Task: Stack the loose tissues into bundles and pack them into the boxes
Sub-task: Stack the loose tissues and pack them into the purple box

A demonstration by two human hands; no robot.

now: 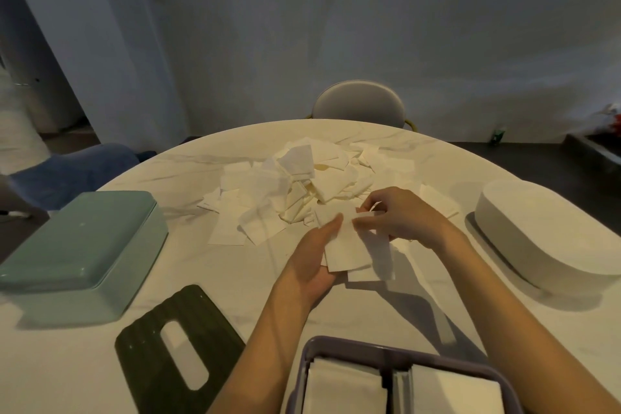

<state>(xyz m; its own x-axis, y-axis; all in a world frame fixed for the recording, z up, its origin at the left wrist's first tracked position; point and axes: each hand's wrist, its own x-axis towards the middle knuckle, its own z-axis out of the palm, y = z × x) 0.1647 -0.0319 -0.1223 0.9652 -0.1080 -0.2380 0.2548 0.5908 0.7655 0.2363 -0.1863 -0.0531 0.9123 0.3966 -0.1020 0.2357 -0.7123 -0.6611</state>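
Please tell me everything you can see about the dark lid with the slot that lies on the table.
The dark lid is a flat, nearly black panel with rounded corners and faint lengthwise ridges; it looks like plastic, though that is uncertain. A long oval slot is cut through its middle, showing the pale table beneath. It lies flat and turned diagonally near the front edge, just beside the mint-green box and left of the left forearm. Neither hand touches it.

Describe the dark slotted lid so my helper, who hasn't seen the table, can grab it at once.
Start at the round marble table and find the mint-green box on its left side. Just right of that box, toward the near edge, the dark lid lies flat. It is the only near-black, ribbed piece, with an oval slot cut through its middle.
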